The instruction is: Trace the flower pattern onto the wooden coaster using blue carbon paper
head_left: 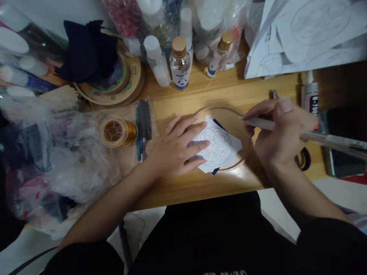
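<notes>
Left hand (180, 147): spread, fingers across the 9 o'clock side of the flower-patterned paper (219, 149); nearer of the 2. Paper: at 3 o'clock from this hand, over a round hoop (229, 167) on the tabletop (172, 193), with dark blue material (219, 124) at its 12 and 6 o'clock edges. Right hand (275, 143): pinching a white pen (262, 123), long axis roughly 9-to-3 o'clock, tip toward 9, apart from the paper; paper between 8 and 9 o'clock from here.
</notes>
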Action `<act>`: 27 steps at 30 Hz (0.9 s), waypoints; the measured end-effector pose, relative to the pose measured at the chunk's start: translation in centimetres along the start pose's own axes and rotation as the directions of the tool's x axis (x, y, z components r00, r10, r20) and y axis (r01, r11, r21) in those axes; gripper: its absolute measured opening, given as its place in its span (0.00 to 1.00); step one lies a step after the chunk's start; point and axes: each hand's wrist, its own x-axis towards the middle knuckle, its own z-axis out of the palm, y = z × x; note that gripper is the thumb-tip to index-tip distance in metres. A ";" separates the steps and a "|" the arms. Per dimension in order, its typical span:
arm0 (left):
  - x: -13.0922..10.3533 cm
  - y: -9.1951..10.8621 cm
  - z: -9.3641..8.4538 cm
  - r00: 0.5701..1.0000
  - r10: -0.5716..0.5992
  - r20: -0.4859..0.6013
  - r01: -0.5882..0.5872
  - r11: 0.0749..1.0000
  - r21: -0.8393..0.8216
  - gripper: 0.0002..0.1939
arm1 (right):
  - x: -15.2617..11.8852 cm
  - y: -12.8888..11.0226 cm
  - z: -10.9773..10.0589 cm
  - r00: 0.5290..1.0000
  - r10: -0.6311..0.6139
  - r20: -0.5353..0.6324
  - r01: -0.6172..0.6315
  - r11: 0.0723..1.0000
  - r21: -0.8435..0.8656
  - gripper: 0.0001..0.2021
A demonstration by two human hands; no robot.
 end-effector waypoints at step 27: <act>0.1 -0.1 0.1 0.999 -0.022 0.028 0.025 0.993 -0.113 0.20 | -1.4 2.0 1.1 0.982 -0.033 0.184 0.094 0.938 -0.333 0.10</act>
